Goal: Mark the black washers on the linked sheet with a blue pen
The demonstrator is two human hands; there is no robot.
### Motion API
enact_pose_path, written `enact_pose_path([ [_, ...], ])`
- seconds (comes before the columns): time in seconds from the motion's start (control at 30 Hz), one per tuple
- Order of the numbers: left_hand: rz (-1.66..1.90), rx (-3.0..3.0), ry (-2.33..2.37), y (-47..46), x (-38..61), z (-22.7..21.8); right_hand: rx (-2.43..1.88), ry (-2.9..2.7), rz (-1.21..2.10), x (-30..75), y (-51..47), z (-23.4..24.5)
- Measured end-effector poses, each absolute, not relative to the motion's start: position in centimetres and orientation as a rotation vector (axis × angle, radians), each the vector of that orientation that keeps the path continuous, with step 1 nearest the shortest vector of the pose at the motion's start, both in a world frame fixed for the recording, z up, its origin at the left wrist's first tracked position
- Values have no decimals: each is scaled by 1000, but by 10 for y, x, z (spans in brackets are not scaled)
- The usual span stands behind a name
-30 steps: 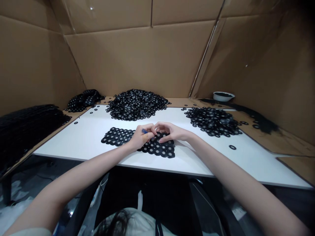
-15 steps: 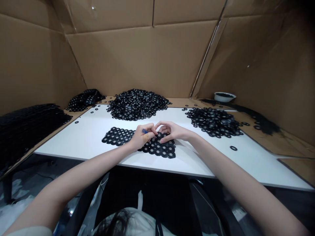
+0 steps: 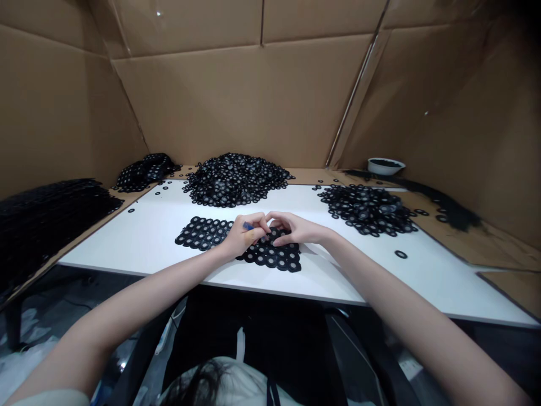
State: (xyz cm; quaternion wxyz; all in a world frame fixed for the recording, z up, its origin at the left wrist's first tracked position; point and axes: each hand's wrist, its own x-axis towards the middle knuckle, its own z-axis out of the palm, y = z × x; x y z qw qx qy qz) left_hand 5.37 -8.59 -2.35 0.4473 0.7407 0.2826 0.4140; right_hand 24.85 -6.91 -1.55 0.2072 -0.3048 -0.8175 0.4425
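Bowl [image 3: 382, 171] w/ dk bits [image 3: 385, 163] far R; L hand [image 3: 242, 235] pinching blue tool [image 3: 248, 226], R hand [image 3: 301, 227] thumb/fingers apart.

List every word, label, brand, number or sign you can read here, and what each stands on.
None can be read.
Blue handle in the left hand: too small to tell any marking.
White bowl: no lettering shows.
Cardboard walls: no print shows.
Pale item, lower right: too blurred to read.

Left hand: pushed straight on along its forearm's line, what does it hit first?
Most likely the curled fingers of the right hand. They arch just ahead of the left hand, above the sheet of black rings. Depth there is unclear; they may already touch.
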Motion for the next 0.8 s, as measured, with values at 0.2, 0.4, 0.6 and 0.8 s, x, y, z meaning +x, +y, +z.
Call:
enact_pose_path([
  [0.2,1029,1853,674,-83,53,-28,-850,-2273,1259,249,-70,-14],
  [0.4,1019,1974,660,-86,53,-27,-806,-2278,1262,248,-69,-13],
  [0.6,952,2110,658,-89,51,-25,-845,-2249,1298,247,-70,-13],
  [0.8,840,2274,695,-88,51,-26,-864,-2224,1371,245,-74,-8],
])
